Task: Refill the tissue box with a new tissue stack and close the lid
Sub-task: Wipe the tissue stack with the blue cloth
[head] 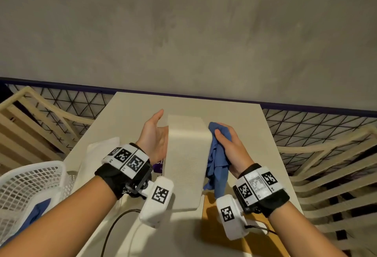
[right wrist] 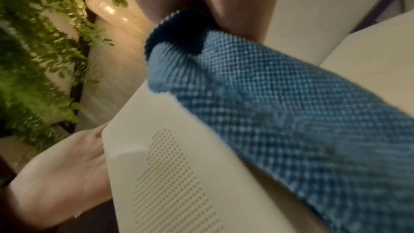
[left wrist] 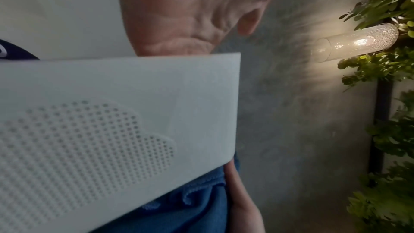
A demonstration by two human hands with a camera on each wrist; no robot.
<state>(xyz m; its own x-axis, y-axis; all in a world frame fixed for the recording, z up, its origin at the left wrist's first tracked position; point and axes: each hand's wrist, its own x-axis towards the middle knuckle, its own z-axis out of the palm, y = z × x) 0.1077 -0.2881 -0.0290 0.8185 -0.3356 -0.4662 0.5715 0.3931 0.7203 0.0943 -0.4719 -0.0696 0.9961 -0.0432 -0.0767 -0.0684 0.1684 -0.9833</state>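
Observation:
A white tissue box (head: 186,154) with a dotted pattern on its face is held up over the table between both hands. My left hand (head: 155,134) presses its flat palm against the box's left side, thumb straight and pointing away; its fingers are hidden behind the box. My right hand (head: 230,146) grips a crumpled blue cloth (head: 217,165) against the box's right side. The left wrist view shows the box (left wrist: 112,112) with the cloth (left wrist: 190,206) below it. The right wrist view shows the cloth (right wrist: 291,112) draped over the box (right wrist: 168,166).
A white soft pack (head: 102,150) lies on the white table (head: 244,124) at the left, beside a purple-printed item (head: 160,168). A wooden panel (head: 212,226) lies under the box's near end. A white mesh basket (head: 30,181) stands at the left. Slatted chairs flank the table.

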